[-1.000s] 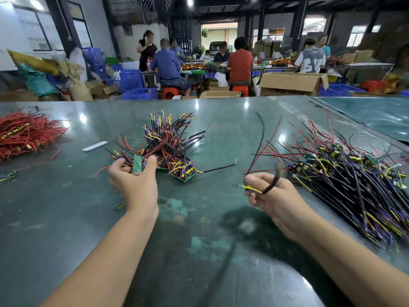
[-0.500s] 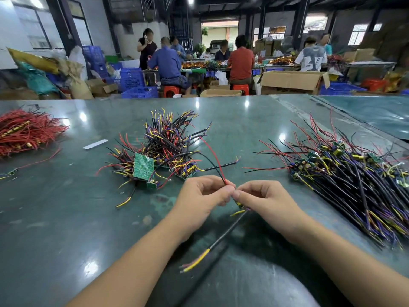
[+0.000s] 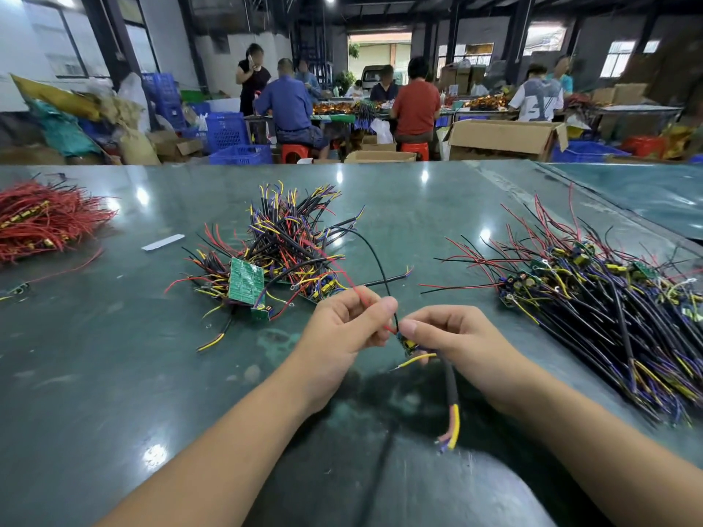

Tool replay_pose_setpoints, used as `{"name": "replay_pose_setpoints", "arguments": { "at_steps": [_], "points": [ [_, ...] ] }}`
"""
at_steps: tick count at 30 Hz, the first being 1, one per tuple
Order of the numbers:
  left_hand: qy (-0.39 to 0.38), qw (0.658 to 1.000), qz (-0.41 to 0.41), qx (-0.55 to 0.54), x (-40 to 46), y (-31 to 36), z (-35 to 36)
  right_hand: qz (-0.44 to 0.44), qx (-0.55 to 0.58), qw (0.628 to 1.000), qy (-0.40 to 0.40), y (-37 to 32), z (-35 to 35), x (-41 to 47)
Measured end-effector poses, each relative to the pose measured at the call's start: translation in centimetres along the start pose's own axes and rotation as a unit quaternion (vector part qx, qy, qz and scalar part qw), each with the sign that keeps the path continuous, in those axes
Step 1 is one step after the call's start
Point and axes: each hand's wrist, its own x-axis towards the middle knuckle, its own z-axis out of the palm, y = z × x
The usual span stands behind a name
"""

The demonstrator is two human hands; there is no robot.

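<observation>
In a busy workshop, above the middle of the near edge of the green table [image 3: 114, 374], a small wired circuit board [image 3: 407, 343] is pinched by the right hand [image 3: 452, 336] while its red wire [image 3: 365, 298] is now pinched by the left hand [image 3: 342, 329], brought over from the middle pile [image 3: 289, 241], so work on this piece is judged to be starting.

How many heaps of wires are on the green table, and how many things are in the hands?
All-red wire heap: 1
Mixed-colour wire heaps with green circuit boards: 2
Small wired circuit board in left hand and right hand: 1
Total: 4
</observation>
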Motion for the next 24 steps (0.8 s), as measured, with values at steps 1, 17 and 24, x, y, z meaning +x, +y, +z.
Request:
{"name": "replay_pose_setpoints", "arguments": {
  "at_steps": [1,17,24],
  "points": [
    [0.004,1.0,-0.001,-0.013,0.1,0.1,0.1,0.001,-0.001,1.0,-0.001,0.0,0.0,0.0],
    [0.102,0.963,-0.001,0.251,1.1,1.3,-4.2,0.049,-0.118,0.992,-0.015,-0.3,-5.3,-0.5],
    [0.048,0.995,-0.083,0.019,0.7,1.0,-2.7,0.017,0.037,0.998,0.05,-0.2,-3.1,-0.2]
  ]
}}
